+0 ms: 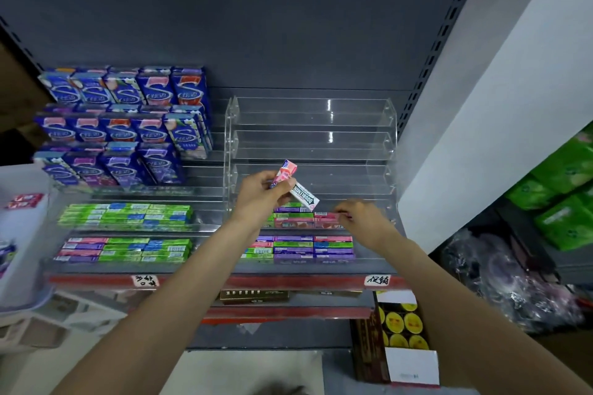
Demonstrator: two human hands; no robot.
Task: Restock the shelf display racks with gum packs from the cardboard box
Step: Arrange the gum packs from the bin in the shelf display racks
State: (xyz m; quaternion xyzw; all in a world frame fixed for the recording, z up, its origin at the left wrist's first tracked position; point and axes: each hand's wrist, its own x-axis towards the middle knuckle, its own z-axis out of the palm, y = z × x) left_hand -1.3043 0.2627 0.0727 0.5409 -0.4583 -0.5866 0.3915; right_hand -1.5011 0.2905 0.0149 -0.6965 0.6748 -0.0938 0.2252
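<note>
On acrylic rack (231, 151), gum packs (293, 218)

A dark grey shelf (378, 266) with a red front strip carries two clear acrylic tiered racks side by side. The left rack (205, 228) holds upright blue and purple gum boxes (128, 125) on its upper steps and flat green, pink and purple gum packs (128, 248) on its two lower steps. The right rack (313, 131) has bare upper steps; mixed flat packs (301, 248) fill only its two lowest steps.
</note>
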